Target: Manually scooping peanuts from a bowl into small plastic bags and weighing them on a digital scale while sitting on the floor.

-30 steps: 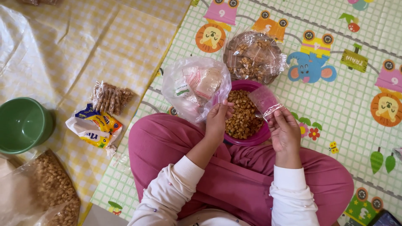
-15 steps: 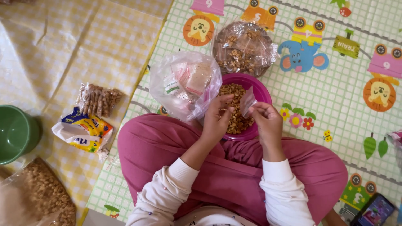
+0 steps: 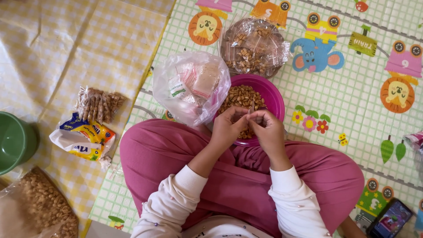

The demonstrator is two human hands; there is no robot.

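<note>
A magenta bowl (image 3: 276, 99) of roasted peanuts (image 3: 242, 95) stands on the play mat in front of my crossed legs in pink trousers. My left hand (image 3: 226, 128) and my right hand (image 3: 269, 130) meet over the near side of the bowl, fingertips together. Both pinch a small clear plastic bag (image 3: 252, 109), of which only a sliver shows between the fingers. A large clear bag of empty small bags (image 3: 192, 86) leans against the bowl's left side, close to my left hand.
A pile of filled peanut packets (image 3: 253, 46) lies beyond the bowl. To the left lie a packet of brown sticks (image 3: 99, 104), a yellow-and-blue wrapper (image 3: 85, 137), a green bowl (image 3: 15, 141) and a big bag of peanuts (image 3: 40, 207). A phone (image 3: 390, 218) rests at the lower right.
My right hand brought the small clear bag down from beside the bowl to my left hand. Both hands now close together on it over the peanuts.
</note>
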